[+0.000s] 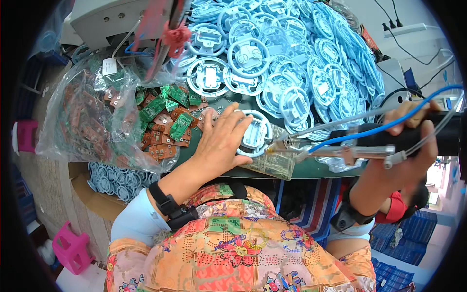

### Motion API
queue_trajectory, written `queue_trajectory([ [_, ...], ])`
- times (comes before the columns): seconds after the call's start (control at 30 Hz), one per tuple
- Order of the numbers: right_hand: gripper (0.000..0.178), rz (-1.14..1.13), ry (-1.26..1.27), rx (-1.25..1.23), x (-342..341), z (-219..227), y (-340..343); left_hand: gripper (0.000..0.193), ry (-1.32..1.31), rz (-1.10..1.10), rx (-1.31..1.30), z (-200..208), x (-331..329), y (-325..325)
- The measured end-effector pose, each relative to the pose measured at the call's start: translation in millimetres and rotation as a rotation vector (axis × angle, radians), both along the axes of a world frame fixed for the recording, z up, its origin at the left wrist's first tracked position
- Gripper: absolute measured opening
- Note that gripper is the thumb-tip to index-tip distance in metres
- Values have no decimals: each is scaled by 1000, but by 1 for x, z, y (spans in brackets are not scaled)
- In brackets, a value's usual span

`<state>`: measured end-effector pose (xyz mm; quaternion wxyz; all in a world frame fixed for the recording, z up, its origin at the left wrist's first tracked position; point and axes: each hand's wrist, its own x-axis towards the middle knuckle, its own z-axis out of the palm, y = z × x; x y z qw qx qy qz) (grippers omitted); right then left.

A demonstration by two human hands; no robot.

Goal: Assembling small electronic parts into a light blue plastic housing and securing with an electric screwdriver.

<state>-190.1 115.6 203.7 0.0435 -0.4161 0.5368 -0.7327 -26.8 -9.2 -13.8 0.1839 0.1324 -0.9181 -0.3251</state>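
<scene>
In front of me a light blue round plastic housing point(254, 135), with a ring-shaped rim, lies on a worn flat block point(277, 163). My left hand point(221, 136) holds the housing's left side, thumb at the near edge and forefinger at the far edge. Its other fingers spread toward the circuit boards. My right hand point(418, 131) is wrapped round the black grip of a long power screwdriver point(352, 141), which has a metal tube and a blue hose. The screwdriver lies nearly level, its metal tip at the housing's right rim. The exact contact point is too small to make out.
Many similar housings point(292, 53) are heaped at the back. Green and brown circuit boards point(168, 121) spill from a clear plastic bag point(87, 112) at left. A grey machine point(112, 19) stands behind it. Below sits a carton point(85, 190) of blue parts; pink stools point(73, 248) stand on the floor.
</scene>
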Motion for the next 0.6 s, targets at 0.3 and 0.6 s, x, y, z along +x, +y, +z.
queue_trajectory([
  [0.3, 23, -54, 40, 0, -23, -20, 2, 54, 57, -177, -257, -4, -26, 21],
  [0.6, 40, -235, 4, 62, -17, -44, -1, 30, 157, -195, -291, -10, -22, 24],
])
